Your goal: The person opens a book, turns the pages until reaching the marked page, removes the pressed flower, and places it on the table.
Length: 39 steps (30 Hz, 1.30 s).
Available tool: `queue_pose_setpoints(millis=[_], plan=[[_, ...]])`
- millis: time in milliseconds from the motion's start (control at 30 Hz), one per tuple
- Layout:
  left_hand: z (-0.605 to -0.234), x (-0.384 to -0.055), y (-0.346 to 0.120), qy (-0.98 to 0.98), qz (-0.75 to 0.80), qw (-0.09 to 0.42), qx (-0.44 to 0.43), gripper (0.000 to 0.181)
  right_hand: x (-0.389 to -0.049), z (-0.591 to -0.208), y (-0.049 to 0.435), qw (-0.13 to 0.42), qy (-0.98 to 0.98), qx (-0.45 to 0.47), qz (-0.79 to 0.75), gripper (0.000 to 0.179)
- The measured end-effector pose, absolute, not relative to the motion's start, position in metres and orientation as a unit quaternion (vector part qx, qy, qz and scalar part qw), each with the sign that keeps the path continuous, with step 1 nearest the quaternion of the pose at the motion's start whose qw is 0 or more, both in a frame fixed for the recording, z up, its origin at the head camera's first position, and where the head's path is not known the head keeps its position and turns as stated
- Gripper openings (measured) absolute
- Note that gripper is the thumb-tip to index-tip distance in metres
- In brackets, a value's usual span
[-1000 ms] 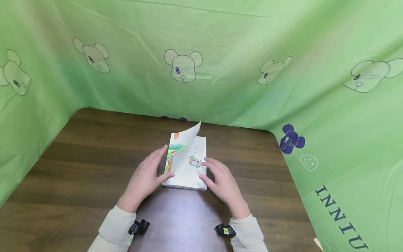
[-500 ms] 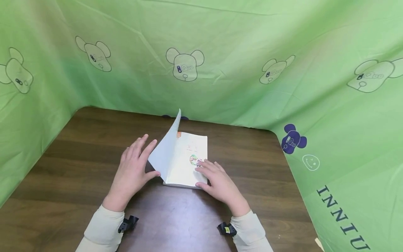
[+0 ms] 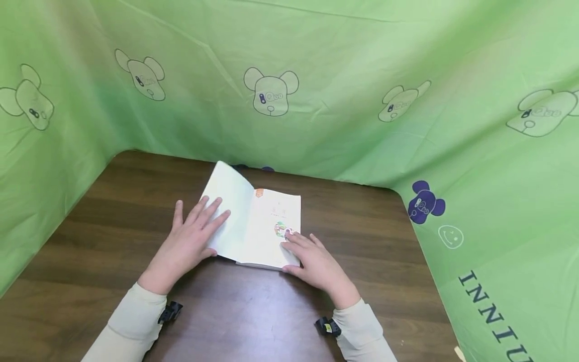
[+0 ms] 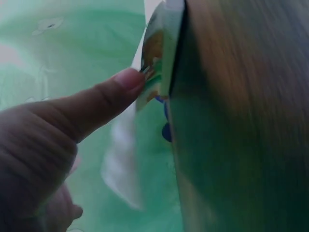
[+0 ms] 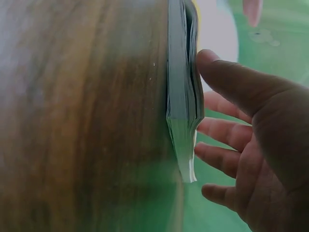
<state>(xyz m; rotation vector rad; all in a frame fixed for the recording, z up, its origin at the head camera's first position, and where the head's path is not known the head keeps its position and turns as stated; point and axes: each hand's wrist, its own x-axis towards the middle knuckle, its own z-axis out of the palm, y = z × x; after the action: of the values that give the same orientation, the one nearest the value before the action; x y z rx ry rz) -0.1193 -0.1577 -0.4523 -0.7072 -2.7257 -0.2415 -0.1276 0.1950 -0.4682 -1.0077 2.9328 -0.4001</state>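
Observation:
A paperback book [image 3: 267,246] lies on the wooden table with its front cover [image 3: 232,211] turned over to the left. On the white first page are an orange tag at the top and a small coloured picture. My left hand [image 3: 185,244] spreads its straight fingers over the turned cover, thumb at the cover's lower edge. In the left wrist view the thumb tip touches the cover's colourful outer side [image 4: 153,53]. My right hand [image 3: 318,264] rests with relaxed fingers on the page's lower right. The right wrist view shows the thick page block [image 5: 183,92] edge-on, fingertips along its side.
The dark wooden table [image 3: 375,261] extends around the book. Green cloth [image 3: 334,136] with bear drawings hangs at the back and both sides. Black wrist cameras [image 3: 170,312] sit at both light sleeves.
The cover has swung from lifted over the page to lying open at the left. My left hand has moved left with it; the right hand has shifted slightly onto the page.

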Motion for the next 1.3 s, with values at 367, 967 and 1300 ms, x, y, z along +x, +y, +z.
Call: queue_pose_setpoints(millis=[367, 967, 1300], plan=[[-0.463, -0.124, -0.15, -0.943, -0.053, 0.074, -0.32, 0.075, -0.13, -0.468, 0.196, 0.014, 0.939, -0.326, -0.11, 0.065], [-0.465, -0.121, -0.131, -0.951, -0.143, -0.11, -0.251, 0.062, -0.134, -0.462, 0.198, 0.057, 0.931, -0.341, -0.116, 0.059], [-0.469, -0.122, -0.123, -0.953, -0.162, -0.109, -0.231, 0.064, -0.133, -0.456, 0.197, 0.052, 0.924, -0.375, -0.056, 0.019]])
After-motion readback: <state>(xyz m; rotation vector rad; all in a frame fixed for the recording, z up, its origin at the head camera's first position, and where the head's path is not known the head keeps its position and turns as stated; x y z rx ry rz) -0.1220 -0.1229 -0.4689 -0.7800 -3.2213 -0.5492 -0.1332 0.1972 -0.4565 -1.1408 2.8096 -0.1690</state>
